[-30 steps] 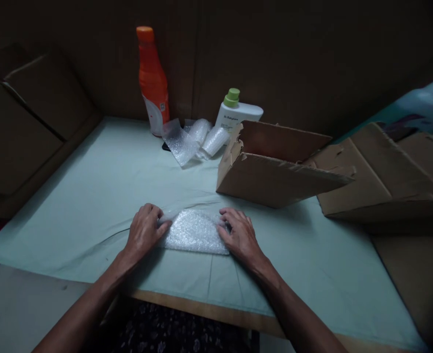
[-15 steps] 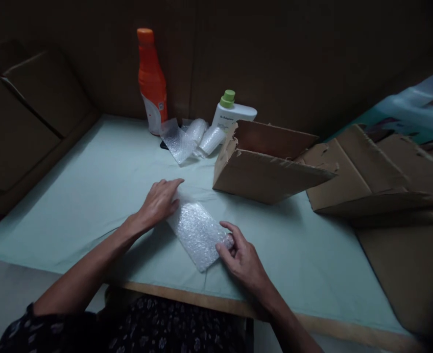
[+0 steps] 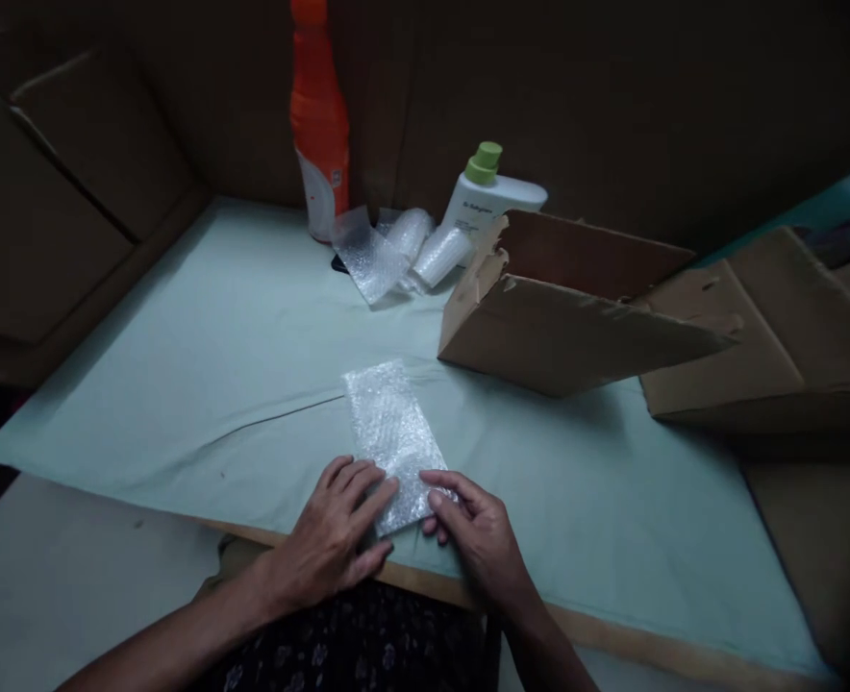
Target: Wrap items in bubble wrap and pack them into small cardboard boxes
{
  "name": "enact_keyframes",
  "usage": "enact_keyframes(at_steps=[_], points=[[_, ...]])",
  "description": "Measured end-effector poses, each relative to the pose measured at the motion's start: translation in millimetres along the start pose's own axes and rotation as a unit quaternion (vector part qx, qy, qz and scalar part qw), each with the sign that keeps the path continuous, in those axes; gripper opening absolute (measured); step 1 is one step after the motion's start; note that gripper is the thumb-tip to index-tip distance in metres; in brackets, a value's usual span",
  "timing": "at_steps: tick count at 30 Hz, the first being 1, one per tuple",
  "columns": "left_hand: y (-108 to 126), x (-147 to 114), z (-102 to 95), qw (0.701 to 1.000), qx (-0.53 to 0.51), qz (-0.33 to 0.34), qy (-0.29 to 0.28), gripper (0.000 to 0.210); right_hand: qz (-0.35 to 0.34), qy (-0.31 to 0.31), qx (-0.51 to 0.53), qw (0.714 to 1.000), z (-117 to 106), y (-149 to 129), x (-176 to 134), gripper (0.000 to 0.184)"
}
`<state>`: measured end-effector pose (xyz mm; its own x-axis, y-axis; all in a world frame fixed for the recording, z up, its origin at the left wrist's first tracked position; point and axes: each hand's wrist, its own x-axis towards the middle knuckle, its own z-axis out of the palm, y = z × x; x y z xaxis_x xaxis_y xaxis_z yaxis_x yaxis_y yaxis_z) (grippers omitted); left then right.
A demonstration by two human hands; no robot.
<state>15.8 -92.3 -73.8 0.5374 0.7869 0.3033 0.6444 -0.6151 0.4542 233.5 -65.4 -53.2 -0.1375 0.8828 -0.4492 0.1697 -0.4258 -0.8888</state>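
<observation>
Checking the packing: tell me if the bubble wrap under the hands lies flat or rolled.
Flat: the bubble wrap lies spread on the cloth, left hand and right hand at its near end.

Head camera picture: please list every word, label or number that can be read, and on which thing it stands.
White bottle with green cap: a dark line of print, too blurred to read.
Orange bottle: a small mark on its white label, too small to read.
Cardboard box, bubble wrap: no text.
</observation>
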Motion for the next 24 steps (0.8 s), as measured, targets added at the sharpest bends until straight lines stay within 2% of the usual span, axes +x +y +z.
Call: enact_keyframes(at_steps=[2, 4, 6, 9, 11, 12, 14, 16, 18, 20, 21, 24], points=[[-3.5, 3.9, 4.3, 1.0, -0.011, -0.008, 0.024, 0.05, 0.013, -0.017, 0.022, 1.0, -0.5, 3.8, -3.3, 0.048], [-8.4, 8.2, 4.1, 0.996, -0.059, -0.024, 0.061, 0.04, -0.009, -0.033, 0.02, 0.999, -8.4, 6.3, -8.3, 0.053], [-12.5, 11.5, -0.1, 0.986, -0.123, -0.062, 0.093, 0.03, -0.073, -0.005, -0.035, 0.997, -20.6, 6.3, -13.5, 0.057], [-16.1, 15.9, -8.0, 0.972, -0.181, -0.129, 0.083, 0.02, -0.182, 0.061, -0.176, 0.965, -33.9, 2.4, -14.6, 0.073], [-17.4, 18.6, -10.0, 0.968, -0.183, -0.153, 0.076, 0.02, -0.223, 0.041, -0.232, 0.946, -32.6, -1.1, -6.8, 0.081], [-17.8, 19.8, -9.5, 0.967, -0.179, -0.16, 0.08, 0.021, -0.233, 0.023, -0.239, 0.942, -29.0, -2.4, -0.5, 0.079], [-18.4, 22.1, -6.3, 0.966, -0.169, -0.17, 0.094, 0.023, -0.23, 0.007, -0.235, 0.944, -18.2, -3.6, 14.4, 0.064], [-19.1, 24.3, -1.6, 0.963, -0.161, -0.185, 0.115, 0.026, -0.209, 0.018, -0.235, 0.949, -7.5, -3.0, 27.8, 0.049], [-20.4, 26.8, 3.0, 0.961, -0.143, -0.194, 0.138, 0.029, -0.206, 0.04, -0.254, 0.944, -1.2, -1.1, 35.3, 0.042], [-22.5, 29.5, 7.1, 0.963, -0.11, -0.191, 0.153, 0.03, -0.252, 0.077, -0.29, 0.92, -0.4, 0.8, 35.2, 0.04], [-23.8, 30.9, 8.9, 0.966, -0.09, -0.188, 0.154, 0.03, -0.29, 0.104, -0.313, 0.898, -1.5, 1.3, 32.6, 0.039], [-27.5, 35.1, 13.4, 0.971, -0.047, -0.185, 0.142, 0.035, -0.413, 0.172, -0.39, 0.804, -6.3, 0.4, 19.3, 0.035]])
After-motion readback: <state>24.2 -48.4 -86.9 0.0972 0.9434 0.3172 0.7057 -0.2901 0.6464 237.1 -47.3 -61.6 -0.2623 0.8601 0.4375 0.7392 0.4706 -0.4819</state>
